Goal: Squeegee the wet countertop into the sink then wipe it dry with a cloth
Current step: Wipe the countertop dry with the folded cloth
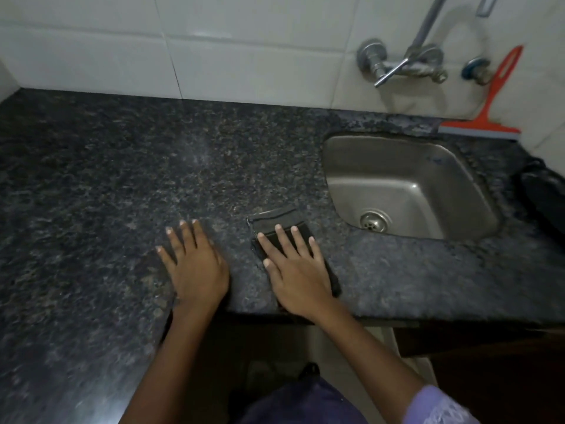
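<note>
At right of frame the sink [406,185] holds nothing but its drain. Lower centre, the right hand [298,270] presses flat, fingers spread, on the dark cloth [282,223], its long axis running toward lower right; the left hand [195,267] lies open on the countertop [107,179]. Upper right, the squeegee [489,102] leans handle-up against the wall.

The right hand [301,272] lies flat on the cloth [282,223], on the countertop [122,179]. The left hand [195,264] rests just to its left. The sink [406,185] is behind and right, the squeegee [489,117] behind the sink.

Right hand [298,270] flat on dark cloth [281,220], left hand [195,267] beside, on countertop [122,166].
</note>
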